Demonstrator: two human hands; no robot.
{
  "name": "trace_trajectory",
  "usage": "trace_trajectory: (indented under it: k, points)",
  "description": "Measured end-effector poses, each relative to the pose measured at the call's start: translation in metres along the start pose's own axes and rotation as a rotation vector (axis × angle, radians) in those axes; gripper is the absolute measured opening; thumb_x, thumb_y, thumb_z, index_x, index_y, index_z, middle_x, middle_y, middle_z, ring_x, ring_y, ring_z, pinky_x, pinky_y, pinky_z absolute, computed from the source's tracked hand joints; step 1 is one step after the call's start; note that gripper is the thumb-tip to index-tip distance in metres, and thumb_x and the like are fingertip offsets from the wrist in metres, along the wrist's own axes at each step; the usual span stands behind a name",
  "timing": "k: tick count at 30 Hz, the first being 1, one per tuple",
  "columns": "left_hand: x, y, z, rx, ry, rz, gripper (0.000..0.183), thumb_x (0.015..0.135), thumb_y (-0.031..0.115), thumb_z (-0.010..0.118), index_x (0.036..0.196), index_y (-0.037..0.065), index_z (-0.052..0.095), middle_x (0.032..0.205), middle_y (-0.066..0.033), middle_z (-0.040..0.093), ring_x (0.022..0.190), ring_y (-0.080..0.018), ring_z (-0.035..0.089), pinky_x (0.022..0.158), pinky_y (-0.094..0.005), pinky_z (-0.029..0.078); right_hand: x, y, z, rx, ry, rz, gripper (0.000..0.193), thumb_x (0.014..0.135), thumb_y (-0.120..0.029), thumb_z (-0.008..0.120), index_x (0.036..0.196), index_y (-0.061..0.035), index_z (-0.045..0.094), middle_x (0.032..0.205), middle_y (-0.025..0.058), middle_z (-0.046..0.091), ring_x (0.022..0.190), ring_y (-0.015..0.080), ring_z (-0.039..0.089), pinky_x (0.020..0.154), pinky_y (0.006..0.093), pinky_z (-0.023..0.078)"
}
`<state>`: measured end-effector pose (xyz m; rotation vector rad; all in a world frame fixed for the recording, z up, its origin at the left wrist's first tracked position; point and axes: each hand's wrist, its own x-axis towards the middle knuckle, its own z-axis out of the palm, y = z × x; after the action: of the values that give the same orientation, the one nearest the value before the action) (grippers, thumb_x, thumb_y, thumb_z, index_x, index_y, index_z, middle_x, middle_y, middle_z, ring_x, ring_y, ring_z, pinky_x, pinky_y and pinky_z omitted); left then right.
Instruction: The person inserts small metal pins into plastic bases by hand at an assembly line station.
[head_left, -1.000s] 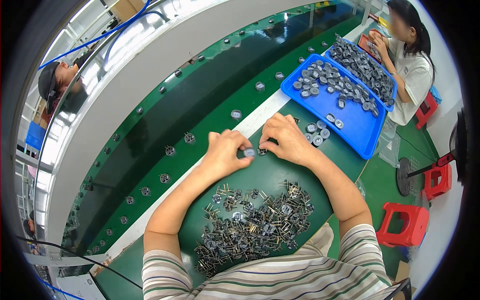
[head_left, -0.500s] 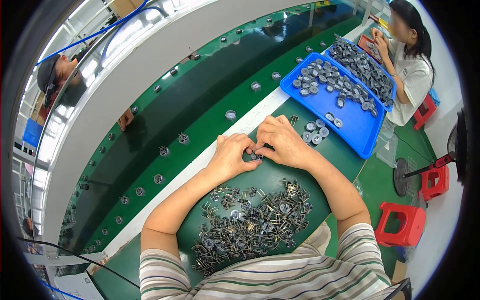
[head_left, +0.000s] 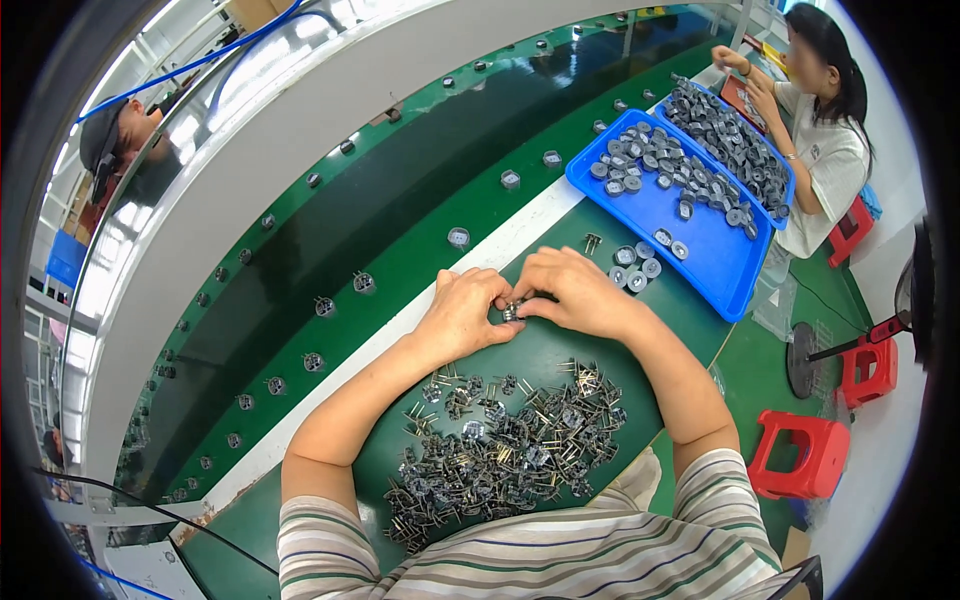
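Note:
My left hand (head_left: 461,312) and my right hand (head_left: 574,292) meet over the green worktable, fingertips pinched from both sides on a small dark pronged electrical part (head_left: 512,312). The fingers cover much of it. Between my forearms spreads a heap of similar pronged parts (head_left: 510,455), dark bodies with brass-coloured pins. Just beyond my right hand lies one loose pronged part (head_left: 592,243). Beside that sits a small group of round grey caps (head_left: 636,280).
A blue tray (head_left: 735,270) of grey round caps stands at the right, another fuller one behind it. Past the white ledge (head_left: 400,345), a curved green conveyor (head_left: 410,265) carries spaced-out parts. A co-worker (head_left: 825,130) sits far right; another person is across the conveyor. Red stools (head_left: 800,450) stand right.
Parts on the conveyor have shifted slightly toward the lower left. The co-worker at the far right has stretched a hand out toward the conveyor. My hands stay nearly in place, still on the pronged part.

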<state>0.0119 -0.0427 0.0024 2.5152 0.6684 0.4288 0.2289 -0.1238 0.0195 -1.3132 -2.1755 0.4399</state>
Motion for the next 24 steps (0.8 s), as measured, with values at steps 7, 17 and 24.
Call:
trace_trajectory:
  k: [7, 17, 24]
  points:
    - [0.001, -0.04, -0.063, 0.36, 0.141, -0.253, 0.028, 0.076, 0.024, 0.085, 0.095, 0.006, 0.076, 0.092, -0.0078, 0.074, 0.092, -0.024, 0.072, 0.091, -0.0426, 0.048, -0.013, 0.001, -0.05, 0.365, -0.79, 0.066, 0.055, 0.08, -0.022, 0.091, 0.126, -0.0075, 0.064, 0.1, 0.0062, 0.064, 0.073, 0.0209, 0.067, 0.07, 0.0359, 0.055]
    - [0.005, -0.065, -0.053, 0.452, 0.198, -0.129, 0.053, 0.088, 0.025, 0.082, 0.136, 0.012, 0.065, 0.116, -0.0074, 0.067, 0.122, -0.0257, 0.057, 0.1, -0.0483, 0.036, -0.004, 0.015, -0.007, 0.551, -0.416, 0.26, 0.02, 0.087, -0.013, 0.084, 0.096, 0.001, 0.073, 0.089, 0.0092, 0.075, 0.077, 0.0164, 0.074, 0.067, 0.0324, 0.059]
    - [0.009, -0.067, -0.033, 0.392, 0.225, -0.075, 0.029, 0.088, 0.023, 0.081, 0.115, 0.01, 0.077, 0.114, -0.0042, 0.069, 0.117, -0.0238, 0.059, 0.101, -0.0487, 0.035, 0.003, 0.021, 0.008, 0.637, -0.06, 0.412, 0.014, 0.095, -0.008, 0.076, 0.1, 0.004, 0.072, 0.087, 0.0104, 0.076, 0.074, 0.0139, 0.073, 0.066, 0.0291, 0.059]
